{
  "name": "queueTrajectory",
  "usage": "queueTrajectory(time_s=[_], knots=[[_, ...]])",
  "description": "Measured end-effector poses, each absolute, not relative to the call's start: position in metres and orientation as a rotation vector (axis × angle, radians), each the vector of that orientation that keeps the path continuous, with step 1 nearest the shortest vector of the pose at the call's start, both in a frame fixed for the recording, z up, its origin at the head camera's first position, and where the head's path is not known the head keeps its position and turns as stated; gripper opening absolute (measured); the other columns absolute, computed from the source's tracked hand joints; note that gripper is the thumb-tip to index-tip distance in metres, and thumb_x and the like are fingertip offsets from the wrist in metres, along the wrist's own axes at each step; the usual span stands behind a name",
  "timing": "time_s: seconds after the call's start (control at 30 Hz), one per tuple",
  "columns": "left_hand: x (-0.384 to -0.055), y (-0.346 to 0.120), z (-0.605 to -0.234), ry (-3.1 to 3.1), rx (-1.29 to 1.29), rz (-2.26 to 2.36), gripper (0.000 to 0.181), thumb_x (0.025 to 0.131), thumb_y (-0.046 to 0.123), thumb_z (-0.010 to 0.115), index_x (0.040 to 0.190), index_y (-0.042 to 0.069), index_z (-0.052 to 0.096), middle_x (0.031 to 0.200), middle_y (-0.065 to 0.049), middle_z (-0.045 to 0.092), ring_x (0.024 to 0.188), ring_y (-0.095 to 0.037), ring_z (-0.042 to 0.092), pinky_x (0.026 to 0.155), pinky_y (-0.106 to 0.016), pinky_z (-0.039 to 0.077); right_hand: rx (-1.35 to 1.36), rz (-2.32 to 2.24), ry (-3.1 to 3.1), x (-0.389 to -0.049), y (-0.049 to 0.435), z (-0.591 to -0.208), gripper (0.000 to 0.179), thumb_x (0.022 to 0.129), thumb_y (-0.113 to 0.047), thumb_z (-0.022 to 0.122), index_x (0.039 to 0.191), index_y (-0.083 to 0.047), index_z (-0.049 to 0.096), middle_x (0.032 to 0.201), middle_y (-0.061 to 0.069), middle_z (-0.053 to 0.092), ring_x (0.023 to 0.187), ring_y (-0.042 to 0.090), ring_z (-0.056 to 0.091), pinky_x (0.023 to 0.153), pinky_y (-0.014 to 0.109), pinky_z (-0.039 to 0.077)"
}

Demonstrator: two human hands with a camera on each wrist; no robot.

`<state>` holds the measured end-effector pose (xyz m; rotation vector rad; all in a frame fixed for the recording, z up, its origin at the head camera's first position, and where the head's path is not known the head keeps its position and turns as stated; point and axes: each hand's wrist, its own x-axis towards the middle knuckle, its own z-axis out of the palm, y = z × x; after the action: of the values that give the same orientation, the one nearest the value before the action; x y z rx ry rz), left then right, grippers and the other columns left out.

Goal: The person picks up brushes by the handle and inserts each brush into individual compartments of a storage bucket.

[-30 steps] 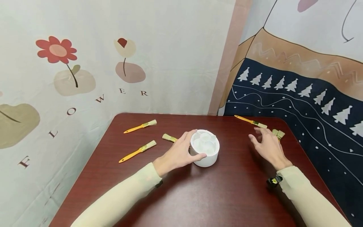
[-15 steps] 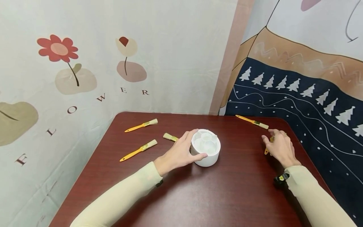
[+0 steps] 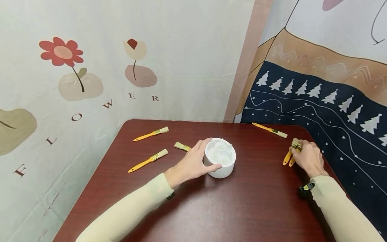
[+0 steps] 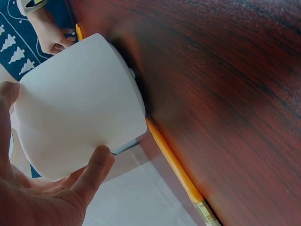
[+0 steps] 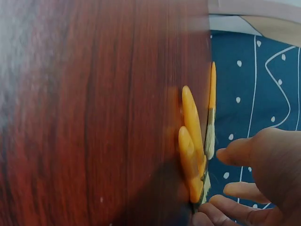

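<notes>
My left hand point(image 3: 188, 164) grips a white round holder point(image 3: 222, 171) from its left side, thumb on the near wall and fingers at the far rim. Thin dividers split its inside into compartments. Partly hidden behind that hand lies a paintbrush point(image 3: 182, 146), its orange handle point(image 4: 171, 162) showing beside the holder in the left wrist view. At the table's right side, my right hand point(image 3: 309, 158) is at two paintbrushes point(image 3: 290, 156) lying side by side. Its fingers point(image 5: 237, 150) are spread near their bristles, with the thumb low by the metal bands.
Two more paintbrushes lie at the left, one farther back point(image 3: 151, 133) and one nearer point(image 3: 148, 160). Another paintbrush point(image 3: 269, 130) rests near the back right edge. The dark red table point(image 3: 242, 208) meets printed cloth hangings behind and on the right.
My right hand has moved right, passing over the two paintbrushes to their right side, so their handles now show. The left hand stays on the holder, which has not visibly moved.
</notes>
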<state>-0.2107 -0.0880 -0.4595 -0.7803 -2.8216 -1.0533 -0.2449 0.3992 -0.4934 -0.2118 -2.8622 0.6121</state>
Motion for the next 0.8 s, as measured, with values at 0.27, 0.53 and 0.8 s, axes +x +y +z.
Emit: queueTrajectory(time_s=[0.27,0.53,0.8], knots=[[-0.211,-0.089,-0.46,-2.833,-0.777,-1.05,0.109,0.096,0.061,0.091,0.179,0.012,0.039,0.171,-0.017,0.056,0.155,-0.036,0.063,0.129,-0.056,0.056,-0.243,0.618,-2.907,-0.246,0.411,-0.495,0.066,0.111,-0.027,0.071,0.152,0.021,0.054,0.135,0.05,0.054,0.107,0.067,0.06,0.086,0.079,0.055],[-0.211,-0.089,-0.461,-2.836,-0.777,-1.037,0.109,0.097,0.06,0.091,0.179,0.012,0.039,0.171,-0.017,0.057,0.154,-0.036,0.064,0.129,-0.055,0.056,-0.256,0.61,-2.904,-0.249,0.415,-0.496,0.063,0.108,-0.025,0.071,0.145,0.023,0.056,0.126,0.049,0.056,0.104,0.068,0.062,0.085,0.079,0.055],[-0.21,-0.087,-0.46,-2.839,-0.768,-1.017,0.107,0.096,0.06,0.091,0.178,0.014,0.039,0.165,-0.016,0.06,0.149,-0.036,0.066,0.125,-0.053,0.058,-0.228,0.638,-2.917,-0.253,0.418,-0.494,0.045,0.107,-0.019,0.068,0.127,0.021,0.062,0.111,0.04,0.057,0.094,0.057,0.059,0.078,0.066,0.054]])
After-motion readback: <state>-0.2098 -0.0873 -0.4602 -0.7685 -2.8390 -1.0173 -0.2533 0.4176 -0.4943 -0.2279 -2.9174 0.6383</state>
